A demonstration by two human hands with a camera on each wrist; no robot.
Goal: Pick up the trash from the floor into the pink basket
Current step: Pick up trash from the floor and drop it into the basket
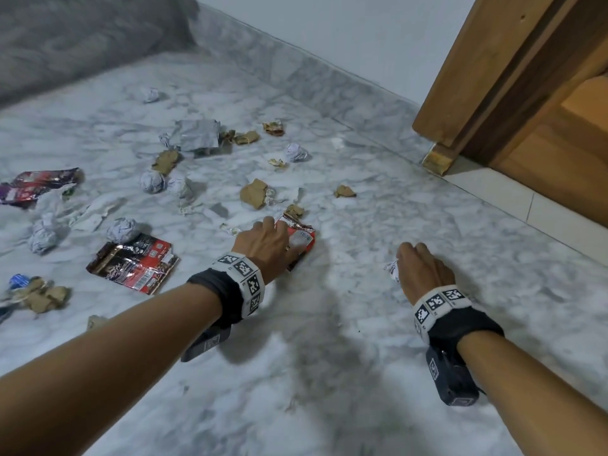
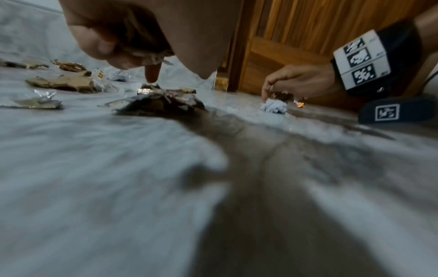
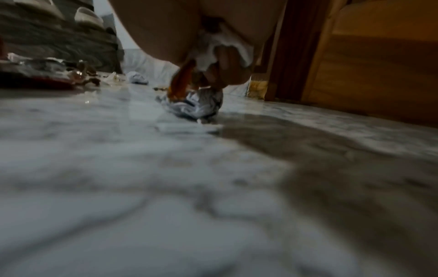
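Observation:
My left hand (image 1: 279, 233) reaches down onto a red snack wrapper (image 1: 304, 240) lying flat on the marble floor (image 1: 329, 357). In the left wrist view that hand (image 2: 132, 61) keeps brown scraps (image 2: 147, 54) tucked under curled fingers, while one finger (image 2: 151, 75) points down at the wrapper (image 2: 161, 105). My right hand (image 1: 411, 258) is curled low over a crumpled white paper ball (image 1: 392, 270). The right wrist view shows this hand (image 3: 220, 75) gripping white paper and an orange wrapper (image 3: 182, 82), fingertips on the paper ball (image 3: 199, 105). No pink basket shows in any view.
Trash litters the floor to the left and beyond: a red-black sachet (image 1: 135, 263), paper balls (image 1: 123, 229), cardboard bits (image 1: 255, 193), a purple packet (image 1: 36, 187). A wooden door and frame (image 1: 543, 110) stand at right. Grey fabric (image 1: 82, 37) fills the far left.

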